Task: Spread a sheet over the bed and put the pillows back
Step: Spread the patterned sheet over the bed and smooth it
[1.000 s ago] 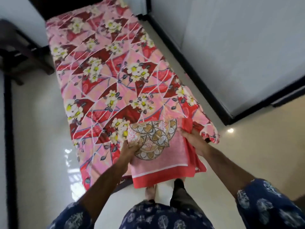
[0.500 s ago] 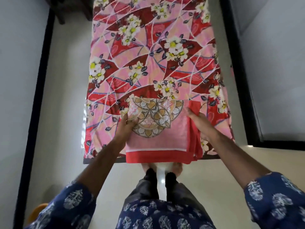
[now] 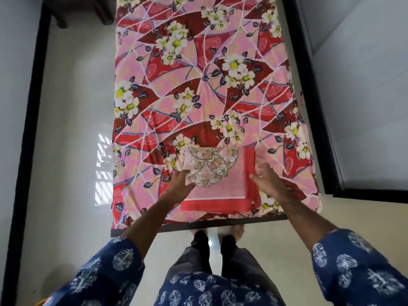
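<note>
— Folded sheet [image 3: 217, 184], pink with a coral-red border and a beige fan motif: lying flat at the near end of the bed [image 3: 198, 226], middle of its width, not yet opened out.

— And beneath it?

— Floral cover [image 3: 198, 85] over the whole mattress, red and pink panels with white and yellow flowers. Pale glossy floor [image 3: 70, 129] on both sides, black skirting along the walls.

— Left hand [image 3: 180, 184]?

— Fingers curled at the left edge of the folded sheet, touching it beside the fan motif. Pinching a layer or only resting on it: cannot tell.

— Right hand [image 3: 268, 180]?

— Open, fingers spread, at the red right edge of the folded sheet. Touching or just clear of the cloth: cannot tell.

— Anything smaller?

— Blue printed sleeves [image 3: 353, 268], and bare feet [image 3: 237, 229] just past the bed's near edge.
</note>
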The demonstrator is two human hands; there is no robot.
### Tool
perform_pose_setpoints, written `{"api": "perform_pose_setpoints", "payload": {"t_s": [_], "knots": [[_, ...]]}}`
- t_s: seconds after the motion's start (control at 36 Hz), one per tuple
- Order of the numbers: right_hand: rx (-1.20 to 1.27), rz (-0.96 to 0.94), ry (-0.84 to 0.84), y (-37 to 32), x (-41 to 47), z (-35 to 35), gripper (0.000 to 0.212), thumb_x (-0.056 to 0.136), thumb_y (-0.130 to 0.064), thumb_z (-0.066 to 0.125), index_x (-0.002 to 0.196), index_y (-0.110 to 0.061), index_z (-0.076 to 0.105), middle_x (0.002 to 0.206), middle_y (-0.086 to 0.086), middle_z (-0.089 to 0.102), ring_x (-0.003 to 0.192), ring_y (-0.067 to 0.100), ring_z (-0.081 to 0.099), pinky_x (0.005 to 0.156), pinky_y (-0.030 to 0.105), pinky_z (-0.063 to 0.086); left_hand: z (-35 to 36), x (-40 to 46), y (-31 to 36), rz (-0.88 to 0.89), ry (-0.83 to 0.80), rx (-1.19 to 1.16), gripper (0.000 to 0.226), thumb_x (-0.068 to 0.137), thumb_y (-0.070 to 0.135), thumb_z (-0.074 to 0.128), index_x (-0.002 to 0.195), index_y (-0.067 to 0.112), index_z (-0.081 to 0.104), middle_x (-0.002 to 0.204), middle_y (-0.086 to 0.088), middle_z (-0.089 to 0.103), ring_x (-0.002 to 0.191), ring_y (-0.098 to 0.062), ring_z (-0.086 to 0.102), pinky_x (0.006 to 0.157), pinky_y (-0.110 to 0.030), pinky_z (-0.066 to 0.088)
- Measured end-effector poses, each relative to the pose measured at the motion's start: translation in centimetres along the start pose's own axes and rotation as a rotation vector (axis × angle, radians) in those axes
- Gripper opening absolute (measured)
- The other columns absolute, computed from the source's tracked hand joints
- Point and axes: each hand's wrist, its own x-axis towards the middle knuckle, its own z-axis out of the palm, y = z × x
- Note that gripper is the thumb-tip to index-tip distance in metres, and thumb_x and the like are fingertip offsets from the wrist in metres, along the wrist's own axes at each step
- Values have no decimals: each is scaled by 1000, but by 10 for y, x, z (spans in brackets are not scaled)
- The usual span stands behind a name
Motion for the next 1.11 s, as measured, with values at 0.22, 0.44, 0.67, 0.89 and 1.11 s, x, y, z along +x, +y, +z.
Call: {"api": "perform_pose_setpoints", "payload": {"t_s": [0.22, 0.44, 0.67, 0.89, 1.11], "knots": [[-227, -30, -62, 19, 28, 48, 51, 94, -20, 64, 139, -7, 43, 130, 16, 51, 99, 29, 65, 82, 46, 59, 18, 30, -25, 146, -98, 116, 56, 95, 20, 66, 146, 9, 46, 148, -19, 41, 136, -35, 45, 109, -35, 36], [-508, -216, 60, 37, 80, 77, 65, 87, -17, 71, 144, -8, 40, 148, 14, 33, 126, 36, 45, 97, 47, 53, 45, 56, -63, 261, -23, 401, 75, 91, 24, 68, 155, 22, 29, 168, -7, 14, 149, -34, 28, 109, -53, 43], [-559, -305, 181, 51, 149, 84, 97, 75, -28, 79, 157, -18, 27, 161, 8, 26, 150, 34, 21, 120, 56, 26, 88, 68, -88, 238, -36, 287, 101, 88, 19, 72, 162, 24, 3, 169, 0, -13, 152, -36, 21, 107, -41, 44], [-640, -321, 142, 71, 193, 70, 109, 58, -69, 85, 148, -28, 39, 136, 9, 40, 128, 37, 37, 111, 54, 31, 113, 72, -92, 185, 78, 242, 94, 89, 17, 69, 162, 23, 10, 169, 6, -12, 154, -30, 12, 116, -49, 39], [-131, -364, -102, 60, 193, 53, 72, 66, -36, 93, 123, -18, 55, 119, 3, 54, 112, 21, 55, 95, 38, 49, 112, 70, -93, 199, 105, 245, 87, 88, 31, 67, 159, 23, 19, 170, 5, -4, 152, -31, 21, 113, -56, 39]]}}
